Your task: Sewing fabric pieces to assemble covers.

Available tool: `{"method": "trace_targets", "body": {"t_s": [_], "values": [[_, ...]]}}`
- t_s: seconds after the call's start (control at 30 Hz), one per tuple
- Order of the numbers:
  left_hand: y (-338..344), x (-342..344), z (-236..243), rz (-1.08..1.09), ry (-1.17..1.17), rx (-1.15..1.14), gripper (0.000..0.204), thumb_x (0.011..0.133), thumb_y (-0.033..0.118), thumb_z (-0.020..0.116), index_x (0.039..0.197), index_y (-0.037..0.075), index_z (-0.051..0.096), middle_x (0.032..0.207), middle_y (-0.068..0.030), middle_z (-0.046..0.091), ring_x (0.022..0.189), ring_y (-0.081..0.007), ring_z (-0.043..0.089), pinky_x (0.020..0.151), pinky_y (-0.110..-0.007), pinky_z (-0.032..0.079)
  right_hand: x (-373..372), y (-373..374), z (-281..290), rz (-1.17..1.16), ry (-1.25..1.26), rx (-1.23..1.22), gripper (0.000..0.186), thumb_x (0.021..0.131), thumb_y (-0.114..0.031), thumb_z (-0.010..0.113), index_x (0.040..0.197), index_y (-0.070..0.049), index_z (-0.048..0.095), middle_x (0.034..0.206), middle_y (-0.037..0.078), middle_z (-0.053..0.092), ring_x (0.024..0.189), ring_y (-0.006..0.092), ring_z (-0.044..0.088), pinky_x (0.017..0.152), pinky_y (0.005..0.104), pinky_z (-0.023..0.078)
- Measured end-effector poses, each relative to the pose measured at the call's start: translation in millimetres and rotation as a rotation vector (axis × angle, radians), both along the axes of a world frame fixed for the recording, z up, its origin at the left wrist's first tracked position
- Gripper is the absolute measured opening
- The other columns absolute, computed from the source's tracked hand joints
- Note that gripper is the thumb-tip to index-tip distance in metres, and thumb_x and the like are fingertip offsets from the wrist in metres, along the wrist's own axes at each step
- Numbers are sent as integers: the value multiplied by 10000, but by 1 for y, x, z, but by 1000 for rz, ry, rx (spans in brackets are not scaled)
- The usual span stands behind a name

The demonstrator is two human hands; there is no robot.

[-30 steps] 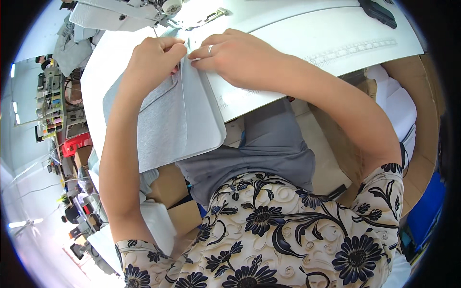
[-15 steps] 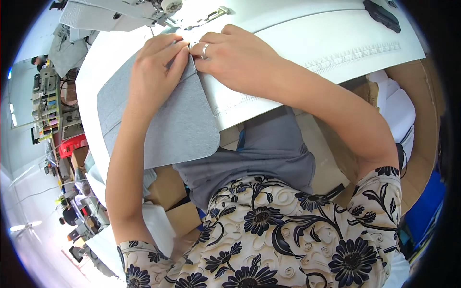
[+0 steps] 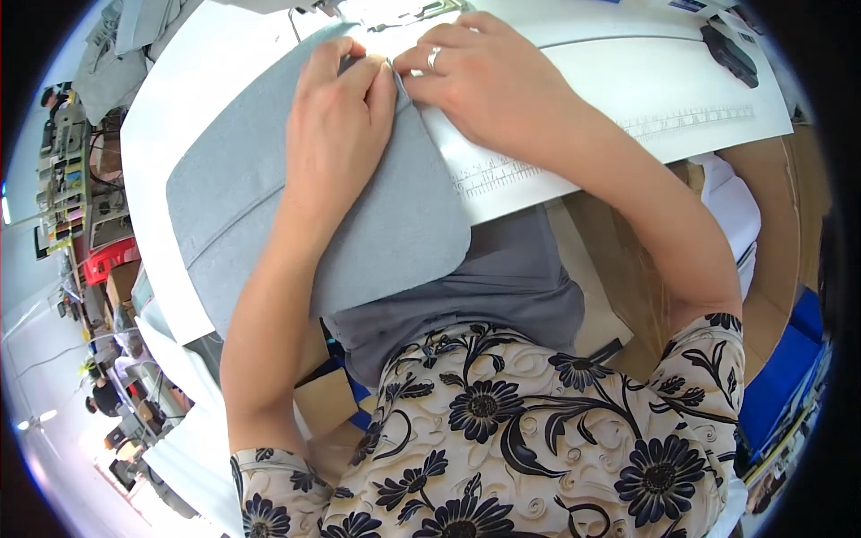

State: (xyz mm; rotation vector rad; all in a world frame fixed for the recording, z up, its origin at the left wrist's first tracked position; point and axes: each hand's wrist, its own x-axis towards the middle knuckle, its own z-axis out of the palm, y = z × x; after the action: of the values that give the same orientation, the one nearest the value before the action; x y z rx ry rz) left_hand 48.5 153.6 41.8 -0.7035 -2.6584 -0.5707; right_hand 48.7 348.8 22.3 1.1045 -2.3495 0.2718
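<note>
A large grey fabric piece (image 3: 395, 215) with rounded corners and a seam across it lies on the white sewing table (image 3: 511, 202), hanging over the near edge. My left hand (image 3: 341, 117) rests on it, its thumb and fingers pinched at the fabric's right edge. From the right, my right hand (image 3: 489, 85), with a ring on one finger, pinches the same edge; its fingertips almost meet the left ones. The exact grip is partly hidden by the fingers. Just beyond the hands is the sewing machine (image 3: 300, 7), mostly cut off by the top of the view.
A printed ruler scale (image 3: 691, 118) runs along the table's near side. A black device (image 3: 728, 56) sits at the far right. Cardboard (image 3: 771, 296) with white cloth (image 3: 731, 202) stands at the right. Off to the left are a red stool (image 3: 109, 260) and distant people.
The view has shifted, so less of the sewing machine shows. Both hands and the fabric appear farther right, with more of the fabric's left part spread out. Both hands still pinch the edge.
</note>
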Motion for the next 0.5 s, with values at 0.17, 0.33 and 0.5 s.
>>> {"method": "trace_targets", "body": {"t_s": [0.17, 0.33, 0.5], "values": [[-11, -13, -6, -62, 102, -35, 208, 953, 183, 614, 1012, 17, 724, 1123, -143, 671, 953, -339, 661, 835, -401, 522, -3, -1, 15, 54, -207, -72, 199, 874, -122, 551, 976, -32, 697, 1060, 91, 688, 1073, 257, 620, 941, 399, 448], [-30, -12, 5, -60, -29, -25, 298, 933, 270, 662, 1152, 76, 721, 1226, -112, 677, 1087, -309, 655, 916, -386, 507, 58, 4, 1, 70, -70, -439, 125, 829, -120, 685, 942, -68, 692, 961, 72, 700, 821, 237, 675, 738, 374, 538], [-35, 82, 46, -305, -292, -43, 634, 771, 310, 825, 1328, 81, 630, 1358, -133, 618, 1345, -305, 520, 1128, -454, 396, 150, -1, -21, -3, -986, -1024, 180, 973, -120, 611, 1054, 11, 704, 894, 89, 732, 802, 166, 725, 648, 249, 538]]}}
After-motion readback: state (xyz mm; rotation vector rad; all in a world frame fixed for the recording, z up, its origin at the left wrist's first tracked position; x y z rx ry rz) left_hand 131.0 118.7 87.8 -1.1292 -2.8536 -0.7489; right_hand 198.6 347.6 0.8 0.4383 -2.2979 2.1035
